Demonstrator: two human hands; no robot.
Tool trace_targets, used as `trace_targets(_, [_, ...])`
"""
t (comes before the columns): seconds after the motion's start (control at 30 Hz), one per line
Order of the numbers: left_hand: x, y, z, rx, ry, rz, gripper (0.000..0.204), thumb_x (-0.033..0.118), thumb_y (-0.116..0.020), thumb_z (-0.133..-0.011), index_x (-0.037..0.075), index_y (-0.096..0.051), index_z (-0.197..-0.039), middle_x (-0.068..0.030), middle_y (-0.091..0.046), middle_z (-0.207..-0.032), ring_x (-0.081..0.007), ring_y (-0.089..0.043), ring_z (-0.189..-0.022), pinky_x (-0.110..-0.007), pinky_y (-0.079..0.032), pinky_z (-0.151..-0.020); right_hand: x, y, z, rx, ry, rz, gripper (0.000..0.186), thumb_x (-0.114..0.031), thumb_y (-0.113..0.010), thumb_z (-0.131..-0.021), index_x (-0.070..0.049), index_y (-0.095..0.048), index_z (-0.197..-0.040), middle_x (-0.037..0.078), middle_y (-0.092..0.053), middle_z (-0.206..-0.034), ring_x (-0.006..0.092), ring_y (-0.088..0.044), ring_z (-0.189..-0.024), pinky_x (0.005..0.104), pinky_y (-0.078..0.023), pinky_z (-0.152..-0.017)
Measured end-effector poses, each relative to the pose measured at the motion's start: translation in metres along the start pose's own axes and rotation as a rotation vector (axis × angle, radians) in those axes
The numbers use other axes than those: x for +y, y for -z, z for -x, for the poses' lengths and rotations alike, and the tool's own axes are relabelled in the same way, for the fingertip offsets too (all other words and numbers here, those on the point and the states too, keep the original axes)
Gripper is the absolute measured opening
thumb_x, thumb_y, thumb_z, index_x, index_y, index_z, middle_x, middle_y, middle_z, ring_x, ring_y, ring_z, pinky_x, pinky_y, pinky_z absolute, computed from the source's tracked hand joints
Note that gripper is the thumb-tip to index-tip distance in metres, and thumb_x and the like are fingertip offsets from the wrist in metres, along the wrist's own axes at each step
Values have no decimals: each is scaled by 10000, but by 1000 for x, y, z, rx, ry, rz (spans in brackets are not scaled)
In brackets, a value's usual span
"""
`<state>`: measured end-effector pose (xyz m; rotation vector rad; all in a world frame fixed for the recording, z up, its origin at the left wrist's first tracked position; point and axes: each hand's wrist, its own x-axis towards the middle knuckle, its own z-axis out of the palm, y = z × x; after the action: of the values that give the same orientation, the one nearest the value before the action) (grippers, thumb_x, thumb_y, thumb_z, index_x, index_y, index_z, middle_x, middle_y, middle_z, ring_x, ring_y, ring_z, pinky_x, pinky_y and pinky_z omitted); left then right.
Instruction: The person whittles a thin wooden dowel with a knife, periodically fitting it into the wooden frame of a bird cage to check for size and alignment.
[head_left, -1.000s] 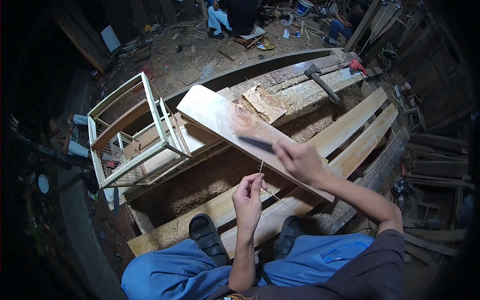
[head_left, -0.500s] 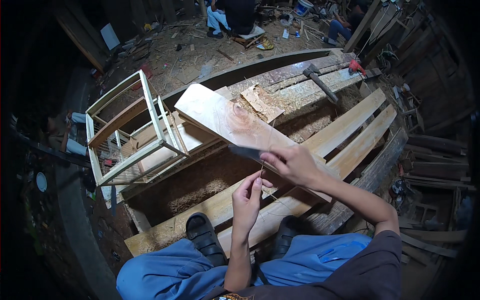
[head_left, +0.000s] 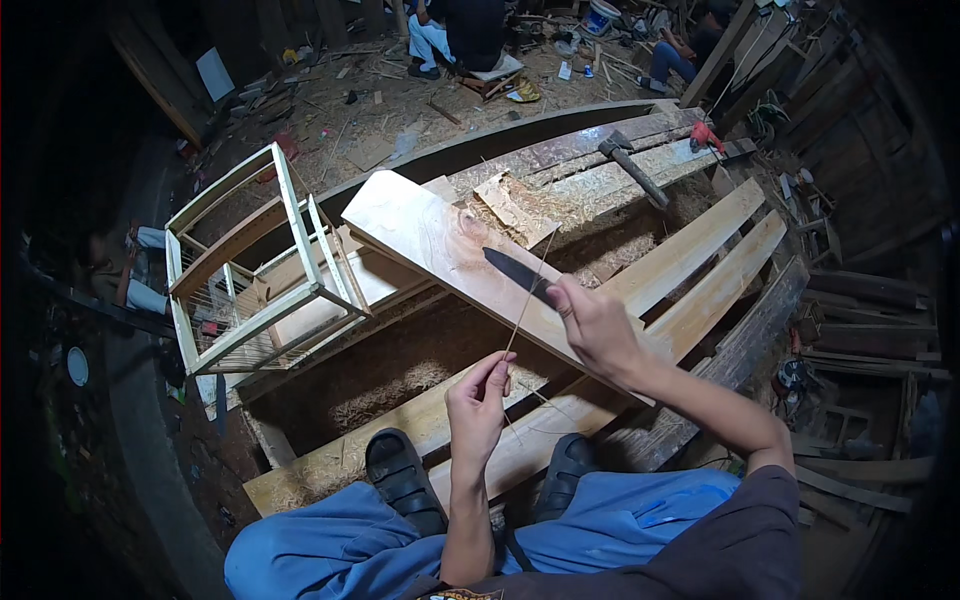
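The left hand (head_left: 478,400) pinches the lower end of a thin pale sliver (head_left: 522,305), fingers clenched on it just above the knees. The sliver is a long, very slender strip, straw-coloured, about as thin as a stalk; it rises from the pinch, leaning slightly right, and crosses in front of the board (head_left: 450,250). The right hand (head_left: 598,325) is clenched on the handle of a knife (head_left: 517,272), whose dark, narrow blade points up and to the left; the blade meets the sliver near its upper part, though whether the edge actually touches it cannot be told. A loose, fine curl of the same material trails below the left hand. The board is pale, wide and flat, with a brownish knot patch near its middle, and slants from upper left toward the right hand. Under it lie long planks (head_left: 700,260) and sawdust. To the left stands an open frame (head_left: 285,290) of light slats. A hammer (head_left: 632,168) lies on the far planks. Two dark sandals (head_left: 400,475) rest on the near plank.
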<state>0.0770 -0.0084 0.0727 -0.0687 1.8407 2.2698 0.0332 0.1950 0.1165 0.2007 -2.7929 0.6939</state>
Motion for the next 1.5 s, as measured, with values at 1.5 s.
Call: trace_targets(1.5, [-3, 8, -4, -169, 131, -32, 254, 222, -568, -1067, -3, -684, -1080, 18, -613, -870, -61, -504, -783, -221, -429, -718, 3, 2, -6, -58, -66, -95, 191, -221, -612, -993, -45, -629, -924, 196, -690, -820, 404, -686, -751, 469, -525, -617])
